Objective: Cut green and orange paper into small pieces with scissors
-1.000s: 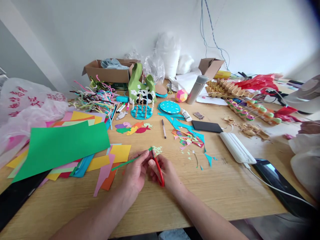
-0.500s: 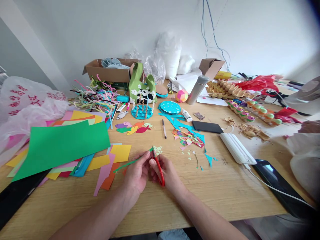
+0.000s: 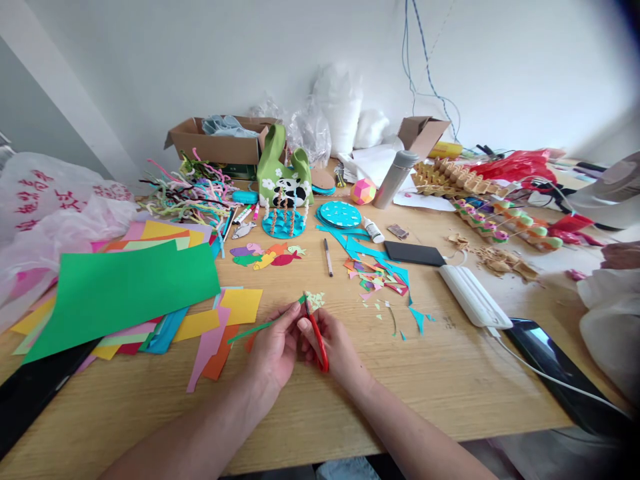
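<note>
My left hand (image 3: 276, 343) pinches a narrow green paper strip (image 3: 249, 333), whose far end pokes out past the fingertips beside the scissor blades. In my right hand (image 3: 333, 343) are red-handled scissors (image 3: 318, 339), blades pointing away from me and meeting the strip's tip. Whether the blades are parted is too small to tell. Just beyond them lies a small heap of pale green paper bits (image 3: 315, 301). Several coloured paper fish (image 3: 270, 257) rest farther back, left of a pen (image 3: 328, 257).
Coloured sheets with a large green sheet (image 3: 125, 293) on top cover the left side. Paper scraps (image 3: 379, 277) lie right of centre. A white power bank (image 3: 475, 297) with a cable and a dark phone (image 3: 560, 373) are at right. A grey bottle (image 3: 395, 180) stands at the back.
Almost nothing differs. Both hands keep the same place and hold, and the strip and scissors have barely shifted.
</note>
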Available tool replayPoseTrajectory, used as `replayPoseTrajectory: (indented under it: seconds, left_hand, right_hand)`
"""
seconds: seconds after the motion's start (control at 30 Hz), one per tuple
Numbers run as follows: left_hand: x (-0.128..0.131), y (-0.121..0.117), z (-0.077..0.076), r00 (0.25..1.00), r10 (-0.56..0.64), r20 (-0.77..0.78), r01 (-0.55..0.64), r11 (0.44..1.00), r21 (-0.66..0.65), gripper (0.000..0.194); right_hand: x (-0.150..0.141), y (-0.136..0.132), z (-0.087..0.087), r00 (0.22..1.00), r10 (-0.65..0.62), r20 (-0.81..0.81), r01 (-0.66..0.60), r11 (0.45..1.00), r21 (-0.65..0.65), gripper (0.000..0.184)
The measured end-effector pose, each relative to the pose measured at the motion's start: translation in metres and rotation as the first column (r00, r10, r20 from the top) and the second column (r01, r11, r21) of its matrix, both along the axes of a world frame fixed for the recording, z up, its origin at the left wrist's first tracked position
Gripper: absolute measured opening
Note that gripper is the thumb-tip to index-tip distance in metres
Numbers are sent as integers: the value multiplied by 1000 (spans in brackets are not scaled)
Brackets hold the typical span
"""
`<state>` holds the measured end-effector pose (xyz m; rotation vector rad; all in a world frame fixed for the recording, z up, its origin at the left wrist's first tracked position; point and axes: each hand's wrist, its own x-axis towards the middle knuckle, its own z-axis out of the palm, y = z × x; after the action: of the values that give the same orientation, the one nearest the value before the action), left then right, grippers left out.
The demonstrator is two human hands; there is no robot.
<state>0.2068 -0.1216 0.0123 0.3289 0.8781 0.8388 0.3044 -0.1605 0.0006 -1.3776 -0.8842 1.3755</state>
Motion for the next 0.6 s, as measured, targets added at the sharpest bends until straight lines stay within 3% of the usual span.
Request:
replayPoseTrajectory:
  seconds: [0.6]
  left_hand:
    - [1,-1,3,999,-7,32,8,1000,-4,29]
  right_hand:
    - [0,0,0,1000,6,1,-6,1000,-10,49]
